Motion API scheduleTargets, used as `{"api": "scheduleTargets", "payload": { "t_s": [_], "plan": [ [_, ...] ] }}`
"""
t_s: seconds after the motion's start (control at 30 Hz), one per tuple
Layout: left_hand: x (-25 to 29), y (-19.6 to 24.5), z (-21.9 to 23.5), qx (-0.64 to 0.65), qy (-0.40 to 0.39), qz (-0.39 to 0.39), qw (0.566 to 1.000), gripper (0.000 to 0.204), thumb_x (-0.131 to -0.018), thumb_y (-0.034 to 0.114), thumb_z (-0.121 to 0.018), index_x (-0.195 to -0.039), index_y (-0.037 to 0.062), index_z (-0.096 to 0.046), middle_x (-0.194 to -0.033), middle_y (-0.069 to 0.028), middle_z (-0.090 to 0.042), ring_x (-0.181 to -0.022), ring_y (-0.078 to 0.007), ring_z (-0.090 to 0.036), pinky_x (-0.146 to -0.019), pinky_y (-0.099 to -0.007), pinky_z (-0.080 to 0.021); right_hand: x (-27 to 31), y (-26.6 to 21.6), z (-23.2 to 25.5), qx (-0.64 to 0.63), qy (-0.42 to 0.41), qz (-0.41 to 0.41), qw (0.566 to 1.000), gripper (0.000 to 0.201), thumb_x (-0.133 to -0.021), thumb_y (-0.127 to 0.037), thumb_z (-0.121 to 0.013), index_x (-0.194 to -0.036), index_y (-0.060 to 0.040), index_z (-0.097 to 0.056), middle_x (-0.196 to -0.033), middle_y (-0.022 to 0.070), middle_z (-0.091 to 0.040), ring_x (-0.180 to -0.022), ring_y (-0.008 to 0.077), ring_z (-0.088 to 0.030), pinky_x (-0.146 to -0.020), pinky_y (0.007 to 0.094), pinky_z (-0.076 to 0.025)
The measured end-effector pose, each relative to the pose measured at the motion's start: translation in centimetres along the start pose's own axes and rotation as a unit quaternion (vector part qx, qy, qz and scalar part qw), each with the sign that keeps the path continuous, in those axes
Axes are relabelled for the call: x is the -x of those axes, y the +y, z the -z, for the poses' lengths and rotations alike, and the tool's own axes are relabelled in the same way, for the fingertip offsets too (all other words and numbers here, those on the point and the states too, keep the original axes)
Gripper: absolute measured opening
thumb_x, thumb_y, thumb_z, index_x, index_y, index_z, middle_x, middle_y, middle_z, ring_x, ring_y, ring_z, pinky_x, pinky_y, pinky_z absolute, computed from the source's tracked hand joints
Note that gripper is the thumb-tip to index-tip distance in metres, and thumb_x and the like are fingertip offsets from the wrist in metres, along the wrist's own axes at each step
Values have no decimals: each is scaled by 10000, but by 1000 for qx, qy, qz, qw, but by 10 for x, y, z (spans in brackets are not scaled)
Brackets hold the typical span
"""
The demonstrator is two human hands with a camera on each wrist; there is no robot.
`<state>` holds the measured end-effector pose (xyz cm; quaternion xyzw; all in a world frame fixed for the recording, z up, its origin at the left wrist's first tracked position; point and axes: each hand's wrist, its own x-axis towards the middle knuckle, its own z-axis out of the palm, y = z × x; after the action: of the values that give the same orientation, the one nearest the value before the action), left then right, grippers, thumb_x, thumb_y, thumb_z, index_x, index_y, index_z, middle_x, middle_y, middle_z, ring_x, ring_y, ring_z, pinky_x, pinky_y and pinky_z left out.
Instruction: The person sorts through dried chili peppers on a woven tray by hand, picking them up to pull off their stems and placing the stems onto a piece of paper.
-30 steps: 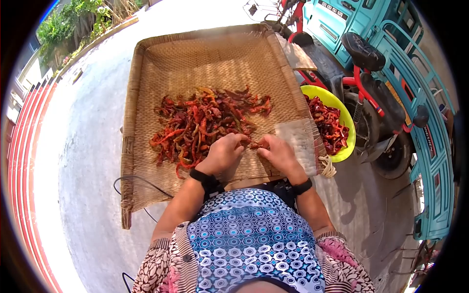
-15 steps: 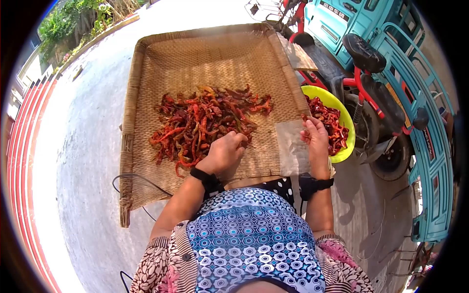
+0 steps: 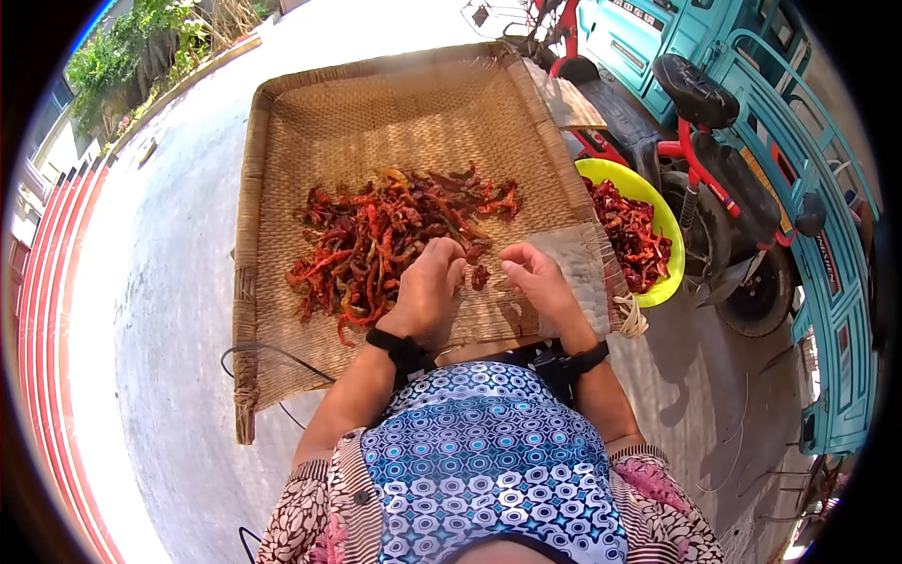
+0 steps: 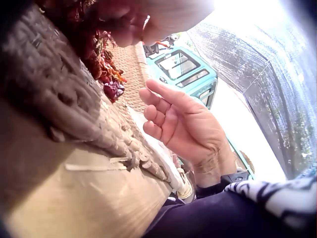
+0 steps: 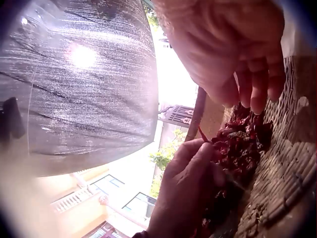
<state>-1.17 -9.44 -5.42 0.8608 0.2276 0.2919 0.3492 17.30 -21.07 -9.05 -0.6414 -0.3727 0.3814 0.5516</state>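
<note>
A heap of dried red chili peppers (image 3: 371,249) lies on the woven tray (image 3: 310,103). My left hand (image 3: 432,285) is at the heap's near right side, its fingers bent. In the right wrist view, a thin red chili tip (image 5: 203,134) sticks out between the thumb and forefinger of that left hand (image 5: 185,178). My right hand (image 3: 542,285) hovers over the tray's near right part, fingers loosely bent with nothing between them, as the left wrist view also shows of the right hand (image 4: 185,121). One dark red chili piece (image 3: 480,277) shows between the two hands.
A yellow-green basin (image 3: 665,226) of red chili pieces stands against the tray's right side. A pale patch (image 3: 573,258) covers the tray's near right corner. Further right are a red-framed cycle (image 3: 700,169) and a turquoise vehicle (image 3: 836,310). A black cable (image 3: 282,350) crosses the near left corner.
My right hand went from beside the left hand out to the basin's edge, then came back over the tray, its fingers now apart. The left hand stayed near the heap.
</note>
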Motion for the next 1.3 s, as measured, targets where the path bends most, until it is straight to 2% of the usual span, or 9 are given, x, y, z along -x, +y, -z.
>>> {"api": "scheduleTargets", "payload": {
  "t_s": [0.17, 0.27, 0.37, 0.6, 0.73, 0.83, 0.93, 1.1, 1.3],
  "plan": [
    [-4, 4, 6, 289, -47, 113, 949, 131, -1046, 173, -531, -1043, 42, -522, -801, -12, -525, -683, -90, -519, -622, -259, -455, 0, -20, -15, 38, -30, 54, 997, 379, -925, -185, -666, -1252, -10, -588, -1027, 81, -657, -837, 141, -644, -748, 277, -536],
    [-3, -1, -1, 366, -49, 94, 925, 108, -1046, 155, -506, -1018, 51, -496, -785, -1, -531, -630, -58, -502, -546, -232, -425, -8, -9, -21, 34, -75, 51, 995, 374, -923, -192, -674, -1244, -13, -609, -959, 68, -665, -846, 132, -646, -744, 283, -538],
    [-4, 7, 5, 416, -34, 117, 901, 111, -1047, 162, -503, -1045, 52, -490, -784, 0, -532, -625, -63, -506, -551, -231, -442, -7, -8, -23, 65, -96, 36, 993, 313, -929, -200, -671, -1175, -9, -636, -880, 37, -658, -824, 114, -634, -724, 278, -534],
    [-4, -14, 0, 307, 1, 115, 945, 160, -1031, 153, -536, -1144, 40, -527, -859, -16, -545, -736, -72, -544, -626, -256, -470, 4, -24, -10, 15, -46, -21, 999, 202, -990, -235, -606, -998, -35, -635, -826, -13, -628, -693, 62, -557, -641, 230, -491],
    [-2, -20, -3, 221, -80, 36, 971, 168, -1001, 135, -578, -1139, 41, -601, -958, -62, -581, -828, -165, -591, -714, -317, -492, 0, -26, 33, -156, 119, -2, 981, 225, -1019, -263, -570, -1061, -58, -653, -808, -19, -619, -660, 63, -555, -626, 221, -478],
    [1, -21, -5, 18, -123, -64, 990, 184, -956, 101, -631, -1133, 52, -644, -1115, -130, -618, -945, -295, -638, -796, -359, -524, -1, -26, 65, -409, 236, 37, 881, 279, -1048, -292, -503, -1183, -75, -615, -943, 14, -655, -698, 86, -587, -661, 245, -506],
    [6, -23, -8, -49, -147, -76, 985, 230, -941, 99, -643, -1171, 93, -649, -1213, -137, -611, -986, -313, -662, -788, -375, -553, 3, -22, 67, -351, 226, 1, 909, 263, -1040, -275, -521, -1194, -81, -608, -969, 14, -650, -721, 87, -595, -675, 253, -512],
    [6, -8, -6, -155, -211, -71, 962, 261, -919, 146, -657, -1179, 145, -675, -1309, -112, -597, -975, -294, -684, -821, -359, -569, 4, -8, 24, -44, -1, -47, 998, 243, -996, -212, -573, -1165, -42, -616, -982, 37, -659, -816, 126, -635, -735, 281, -525],
    [8, -17, -5, -99, -199, -84, 971, 197, -921, 189, -657, -1104, 140, -712, -1275, -85, -621, -977, -292, -680, -819, -355, -566, -4, 0, -15, 340, -31, 99, 934, 287, -853, -265, -664, -1056, -62, -662, -1108, 142, -645, -1016, 317, -635, -846, 397, -519]
  ]
}}
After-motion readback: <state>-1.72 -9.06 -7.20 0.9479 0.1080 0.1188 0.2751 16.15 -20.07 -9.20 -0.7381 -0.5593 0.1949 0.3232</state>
